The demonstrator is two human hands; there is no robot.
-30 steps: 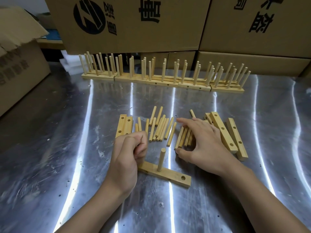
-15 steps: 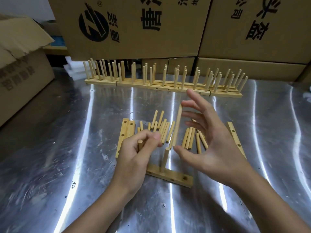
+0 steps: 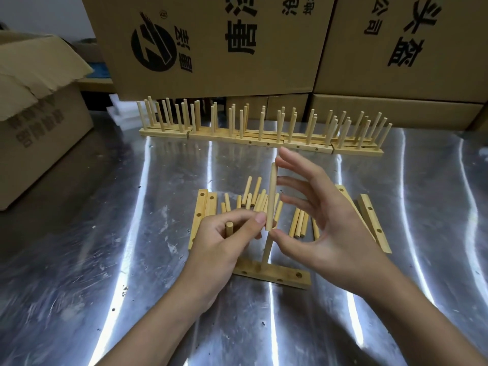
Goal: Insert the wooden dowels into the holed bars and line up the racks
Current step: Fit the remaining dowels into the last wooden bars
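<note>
A holed bar (image 3: 284, 276) lies on the metal table in front of me, with one dowel (image 3: 265, 250) standing in it. My left hand (image 3: 227, 241) is curled round a short dowel (image 3: 229, 227) whose end sticks up from the fist; its fingertip touches a second dowel (image 3: 271, 196). That dowel stands upright in the air above the bar. My right hand (image 3: 324, 228) holds it with the thumb at the lower end and the fingers spread by the upper end. Loose dowels (image 3: 252, 196) lie behind my hands.
Spare holed bars lie at the left (image 3: 202, 207) and the right (image 3: 369, 215) of the dowel pile. A row of finished racks (image 3: 261, 140) stands along the back of the table. Cardboard boxes (image 3: 211, 43) rise behind it, and another box (image 3: 39, 122) sits at the left.
My right hand has lifted one dowel off the pile and brought it upright above the bar. My left hand has risen with its own dowel and now touches the lifted one.
</note>
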